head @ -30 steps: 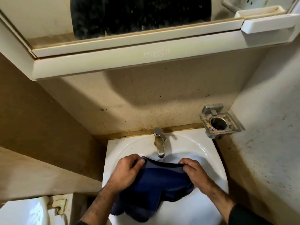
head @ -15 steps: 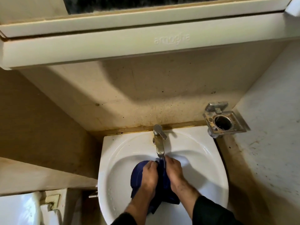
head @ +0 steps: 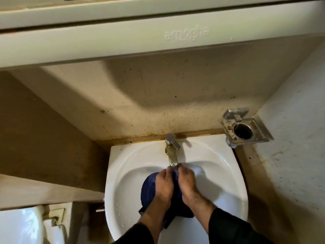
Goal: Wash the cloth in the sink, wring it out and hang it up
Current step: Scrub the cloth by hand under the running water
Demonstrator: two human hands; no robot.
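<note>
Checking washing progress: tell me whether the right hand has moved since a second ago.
Yes. The right hand has moved inward, from the right side of the white ceramic sink to directly below the metal tap, pressing the dark blue cloth against the left hand.

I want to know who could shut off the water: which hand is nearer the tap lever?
Right hand, narrowly: it sits just below the tap lever, slightly right. Left hand is below-left, a bit farther.
</note>
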